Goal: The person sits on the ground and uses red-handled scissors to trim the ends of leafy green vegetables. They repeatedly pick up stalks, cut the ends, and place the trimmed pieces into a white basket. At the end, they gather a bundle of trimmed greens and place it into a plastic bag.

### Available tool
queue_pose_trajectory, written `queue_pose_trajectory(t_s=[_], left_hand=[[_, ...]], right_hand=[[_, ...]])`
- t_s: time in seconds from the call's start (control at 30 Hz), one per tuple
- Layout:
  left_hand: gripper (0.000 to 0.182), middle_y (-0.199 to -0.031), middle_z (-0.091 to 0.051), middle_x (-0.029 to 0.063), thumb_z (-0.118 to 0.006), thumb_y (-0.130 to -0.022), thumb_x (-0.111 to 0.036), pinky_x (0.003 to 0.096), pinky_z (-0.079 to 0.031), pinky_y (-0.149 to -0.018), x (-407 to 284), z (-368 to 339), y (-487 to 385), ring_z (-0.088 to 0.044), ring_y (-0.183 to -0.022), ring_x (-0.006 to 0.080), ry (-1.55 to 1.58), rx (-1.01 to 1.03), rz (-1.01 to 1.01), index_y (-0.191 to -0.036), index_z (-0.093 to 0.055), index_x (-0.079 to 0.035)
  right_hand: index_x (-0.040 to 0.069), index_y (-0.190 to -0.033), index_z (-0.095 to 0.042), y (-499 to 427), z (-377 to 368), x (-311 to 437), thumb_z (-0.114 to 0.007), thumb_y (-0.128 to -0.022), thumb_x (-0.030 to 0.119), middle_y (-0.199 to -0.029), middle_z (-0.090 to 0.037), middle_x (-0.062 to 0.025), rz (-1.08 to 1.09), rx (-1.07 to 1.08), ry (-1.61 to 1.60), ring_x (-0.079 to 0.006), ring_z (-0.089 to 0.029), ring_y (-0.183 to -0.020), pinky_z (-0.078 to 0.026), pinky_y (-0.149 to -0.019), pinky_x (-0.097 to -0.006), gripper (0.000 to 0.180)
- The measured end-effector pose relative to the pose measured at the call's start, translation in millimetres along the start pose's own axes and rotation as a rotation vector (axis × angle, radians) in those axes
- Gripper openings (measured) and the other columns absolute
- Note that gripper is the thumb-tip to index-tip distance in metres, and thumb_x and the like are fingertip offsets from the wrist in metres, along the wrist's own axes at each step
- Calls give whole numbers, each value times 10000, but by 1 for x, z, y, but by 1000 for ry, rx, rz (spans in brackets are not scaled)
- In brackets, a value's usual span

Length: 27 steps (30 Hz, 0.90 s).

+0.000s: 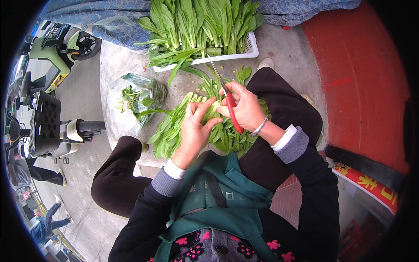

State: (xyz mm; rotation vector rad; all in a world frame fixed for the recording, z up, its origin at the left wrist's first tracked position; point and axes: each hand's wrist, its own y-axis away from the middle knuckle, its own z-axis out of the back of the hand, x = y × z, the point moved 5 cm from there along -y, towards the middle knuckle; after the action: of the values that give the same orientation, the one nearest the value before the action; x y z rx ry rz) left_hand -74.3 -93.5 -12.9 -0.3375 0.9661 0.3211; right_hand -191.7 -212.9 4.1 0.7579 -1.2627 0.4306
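Between my two hands is a pale green leafy vegetable (212, 111), its base toward my right thumb. My left hand (197, 126) grips it from the left, thumb and forefinger around the leaves. Red-handled scissors (231, 109) rest in my right hand (244, 106), their blades pointing up and away from me; the fingers of that hand also touch the vegetable. Below both hands, a pile of long leafy greens (170, 134) lies on the concrete ground between my legs. Loose leaves (242, 74) continue beyond my right hand.
A white plastic basket (252, 46) packed with upright greens stands ahead. To the left sits a clear plastic bag (131, 101) holding trimmings. Blue patterned cloth (108, 19) borders the basket. Electric scooters (49, 124) and a person's legs (45, 175) are farther left; a red surface (356, 82) lies right.
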Motion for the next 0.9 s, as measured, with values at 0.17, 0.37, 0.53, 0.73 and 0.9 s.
queue_pose_trajectory(t_s=[0.17, 0.37, 0.53, 0.73, 0.9], left_hand=[[483, -1040, -593, 20, -757, -866, -111, 286, -496, -774, 29, 5, -9, -578, -915, 116, 367, 86, 214, -1325, -608, -99], [402, -1203, -639, 78, -624, -987, -141, 311, -478, -981, 62, 29, -23, -618, -1088, 164, 789, 127, 344, -1348, -491, -25], [369, -1170, -651, 111, -582, -1010, -179, 334, -487, -976, 54, 20, -22, -633, -1070, 206, 993, 239, 334, -1330, -461, -40], [437, -1158, -643, 98, -576, -1012, -275, 358, -502, -958, 33, -3, -13, -641, -1055, 224, 1152, 446, 397, -1365, -442, -56], [391, -1164, -645, 81, -579, -1014, -249, 361, -508, -948, 27, -10, -8, -642, -1050, 201, 1081, 537, 397, -1329, -473, -44]], right_hand=[[18, -1147, -546, 0, 14, 13, -726, -780, 16, -817, -620, -10, 84, -29, 120, -61, -580, -751, -482, -683, -237, 409], [62, -1159, -565, -4, 83, 43, -680, -805, 81, -814, -675, -117, 162, -502, 646, -238, -684, -731, -519, -668, -355, 372], [131, -1197, -575, -8, 58, 42, -694, -853, 114, -859, -675, -184, 293, -382, 859, -368, -690, -825, -534, -691, -406, 364], [-12, -1264, -491, -9, -3, 28, -742, -858, 44, -998, -681, -85, 137, 253, -104, -126, -658, -791, -534, -803, -289, 480], [-1, -1190, -553, -8, -3, 30, -763, -798, 58, -899, -686, -107, 181, 166, 42, -156, -675, -801, -534, -710, -310, 449]])
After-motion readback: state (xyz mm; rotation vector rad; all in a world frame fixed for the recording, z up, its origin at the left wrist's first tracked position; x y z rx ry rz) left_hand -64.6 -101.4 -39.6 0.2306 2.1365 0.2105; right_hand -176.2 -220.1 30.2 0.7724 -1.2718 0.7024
